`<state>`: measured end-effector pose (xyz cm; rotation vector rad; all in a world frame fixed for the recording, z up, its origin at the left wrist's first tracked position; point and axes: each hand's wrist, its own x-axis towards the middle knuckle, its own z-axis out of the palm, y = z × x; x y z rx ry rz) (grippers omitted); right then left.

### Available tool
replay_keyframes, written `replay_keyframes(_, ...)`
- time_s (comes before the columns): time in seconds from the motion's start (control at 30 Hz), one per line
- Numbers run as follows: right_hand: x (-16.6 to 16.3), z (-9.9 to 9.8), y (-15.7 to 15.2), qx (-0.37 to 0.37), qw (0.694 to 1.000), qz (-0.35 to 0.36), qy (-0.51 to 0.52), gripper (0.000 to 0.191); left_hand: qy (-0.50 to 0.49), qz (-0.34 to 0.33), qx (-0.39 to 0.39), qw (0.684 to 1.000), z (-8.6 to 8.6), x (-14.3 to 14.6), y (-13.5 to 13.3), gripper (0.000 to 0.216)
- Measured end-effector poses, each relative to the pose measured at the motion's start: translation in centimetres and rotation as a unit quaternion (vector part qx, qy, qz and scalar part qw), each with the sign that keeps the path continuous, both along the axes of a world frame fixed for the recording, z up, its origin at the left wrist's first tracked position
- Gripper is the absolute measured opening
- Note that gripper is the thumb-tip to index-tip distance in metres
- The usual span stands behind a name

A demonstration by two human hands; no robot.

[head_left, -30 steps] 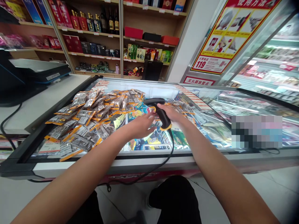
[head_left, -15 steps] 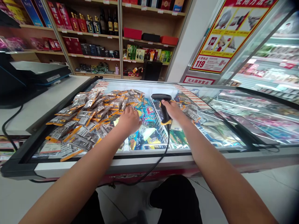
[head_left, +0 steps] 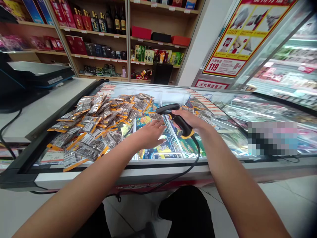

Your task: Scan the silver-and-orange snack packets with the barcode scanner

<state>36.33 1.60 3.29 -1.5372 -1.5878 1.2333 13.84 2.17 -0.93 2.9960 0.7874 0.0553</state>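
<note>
My right hand (head_left: pixel 189 119) is wrapped round the grip of a black and orange barcode scanner (head_left: pixel 170 110), whose head points left toward a snack packet (head_left: pixel 156 116). My left hand (head_left: pixel 151 132) reaches over the glass lid of the chest freezer (head_left: pixel 158 165) and its fingertips touch that silver and orange packet at the right edge of the packet pile (head_left: pixel 96 125). The fingers are stretched forward. The scanner's black cable (head_left: pixel 173 177) hangs down in front of the freezer.
A white counter (head_left: pixel 42 112) with a black till device (head_left: pixel 29 77) stands at the left. Wooden shelves (head_left: pixel 119 36) with bottles and boxes line the back. A glass-fronted cooler (head_left: pixel 279 76) and a red and yellow poster (head_left: pixel 242 36) are at the right. My dark-trousered knee (head_left: pixel 185 208) is below.
My left hand moved right from the pile with a packet under its fingers. The scanner tilted from upright to pointing left over that packet.
</note>
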Motion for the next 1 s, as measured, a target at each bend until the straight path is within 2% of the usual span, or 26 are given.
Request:
replay_keyframes(0.17, 0.2, 0.3, 0.2, -0.023, 1.0, 0.012, 0.013, 0.051, -0.007, 0.002, 0.001, 1.0, 0.0, -0.1, 0.2, 0.069)
replay_keyframes(0.27, 0.3, 0.0, 0.1, -0.017, 1.0, 0.009, 0.014, 0.052, -0.026, -0.004, -0.026, 0.999, -0.2, 0.0, 0.2, 0.069)
replay_keyframes(0.43, -0.1, -1.2, 0.4, 0.011, 0.995, 0.0, 0.101, 0.048, -0.11, -0.072, -0.093, 0.987, -0.4, 0.0, -0.2, 0.072)
replay_keyframes(0.53, -0.4, -1.9, 0.9, -0.02, 0.993, -0.037, 0.11, 0.049, -0.169, -0.079, -0.058, 0.981, 0.3, -0.5, 0.1, 0.056)
replay_keyframes(0.6, -0.5, -2.1, 1.4, -0.037, 0.992, -0.052, 0.106, 0.05, -0.188, -0.033, -0.016, 0.981, 1.1, -0.9, 0.5, 0.035)
replay_keyframes(0.67, -0.3, -2.1, 1.7, -0.044, 0.992, -0.065, 0.101, 0.048, -0.18, 0.06, 0.026, 0.981, 1.8, -1.5, 1.1, 0.026)
replay_keyframes(0.73, 0.1, -1.9, 1.8, -0.033, 0.993, -0.09, 0.073, 0.047, -0.15, 0.159, 0.06, 0.974, 2.1, -2.0, 1.8, 0.027)
replay_keyframes(0.8, 0.8, -1.8, 2.0, -0.003, 0.992, -0.123, -0.01, 0.047, -0.111, 0.226, 0.075, 0.965, 1.9, -2.4, 2.5, 0.038)
replay_keyframes(0.9, 1.9, -1.7, 2.3, 0.035, 0.966, -0.178, -0.186, 0.053, -0.051, 0.26, 0.057, 0.962, 1.0, -2.6, 3.5, 0.062)
replay_keyframes(1.0, 2.5, -1.8, 2.5, 0.055, 0.927, -0.221, -0.299, 0.057, -0.008, 0.262, 0.032, 0.965, 0.6, -2.3, 4.0, 0.072)
